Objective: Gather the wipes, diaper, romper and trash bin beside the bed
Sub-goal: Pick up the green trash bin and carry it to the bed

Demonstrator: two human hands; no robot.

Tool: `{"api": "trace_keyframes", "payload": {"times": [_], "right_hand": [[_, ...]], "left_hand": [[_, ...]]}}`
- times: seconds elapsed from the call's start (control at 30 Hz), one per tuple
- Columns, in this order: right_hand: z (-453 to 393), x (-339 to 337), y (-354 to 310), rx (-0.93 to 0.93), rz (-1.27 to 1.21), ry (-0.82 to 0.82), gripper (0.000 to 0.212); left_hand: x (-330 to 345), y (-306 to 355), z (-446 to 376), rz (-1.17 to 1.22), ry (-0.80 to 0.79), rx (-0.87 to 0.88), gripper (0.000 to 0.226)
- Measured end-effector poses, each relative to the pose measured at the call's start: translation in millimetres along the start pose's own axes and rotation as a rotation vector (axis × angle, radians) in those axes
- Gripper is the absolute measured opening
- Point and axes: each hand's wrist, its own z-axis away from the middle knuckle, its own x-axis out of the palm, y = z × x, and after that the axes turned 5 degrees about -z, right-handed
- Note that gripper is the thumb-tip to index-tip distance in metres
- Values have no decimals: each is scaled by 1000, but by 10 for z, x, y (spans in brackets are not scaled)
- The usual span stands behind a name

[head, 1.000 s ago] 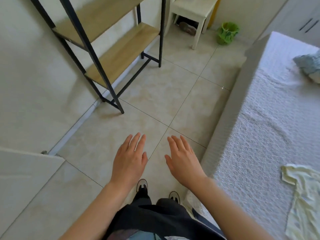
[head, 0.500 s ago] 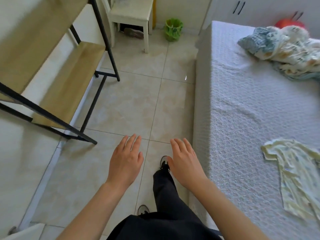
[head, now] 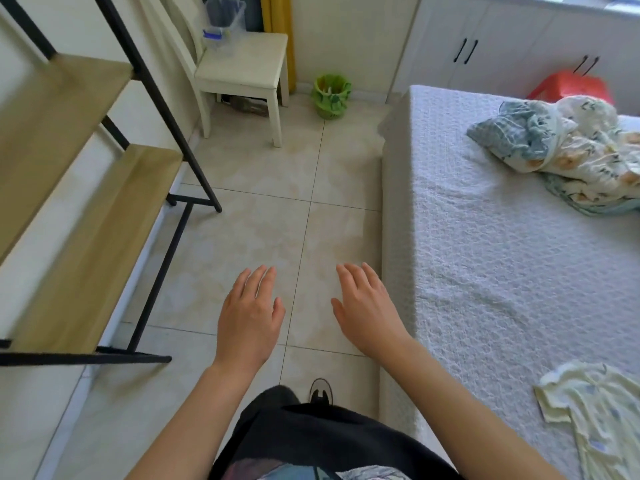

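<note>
Both hands — left hand (head: 250, 315), right hand (head: 367, 310) — empty (romper (head: 602, 414) on bed (head: 485, 258)).

A white chair (head: 242, 76) stands by the wall, with a clear plastic box (head: 224, 20) on its seat. A wooden shelf rack (head: 79, 188) stands left. A crumpled blanket (head: 568, 150) lies far right.

two hands (head: 249, 317), one romper (head: 599, 420), one green bin (head: 330, 97), one chair (head: 242, 71)
</note>
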Motion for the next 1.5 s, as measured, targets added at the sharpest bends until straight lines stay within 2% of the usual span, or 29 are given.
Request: {"api": "trace_keyframes", "payload": {"times": [0.4,0.67,1.03,1.3,1.5], "right_hand": [[-2040,-529,231,99,-40,18,59],[-3341,-1047,288,183,-82,103,59],[-4930,-1729,1081,184,-62,186,55],[-6230,-2410,1994,120,-10,97,58],[-7089,-2818,2413,102,-18,84,58]], "left_hand": [[-140,-339,-2154,9,-32,52,49],[-538,-457,-4091,-91,-32,230,50],[-499,166,-6028,-4,-47,252,50],[-455,880,-7297,42,-35,172,48],[-517,1191,-8212,48,3,148,46]]}}
